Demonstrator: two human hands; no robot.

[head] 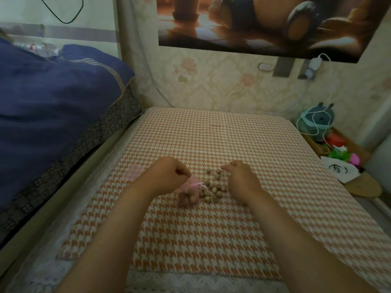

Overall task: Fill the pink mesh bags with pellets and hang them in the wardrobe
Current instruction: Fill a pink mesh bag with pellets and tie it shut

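A small pink mesh bag (189, 194) with round tan pellets inside lies on the orange houndstooth cloth (211, 229). My left hand (169, 175) pinches the bag's gathered top and pink drawstring. Loose tan pellets (215, 183) lie in a pile just right of the bag. My right hand (241, 178) rests on the cloth right of the pile, fingers curled and pinched together at the pile's far edge; what they hold is hidden. A second, flat pink mesh bag (133, 172) lies on the cloth left of my left wrist.
A blue quilt (53, 102) on a bed rises along the left. A floral wall with a poster (264, 24) closes the far side. At the right edge stand a plush toy (317, 121), a white cable, bright toys and a white cloth (340, 171).
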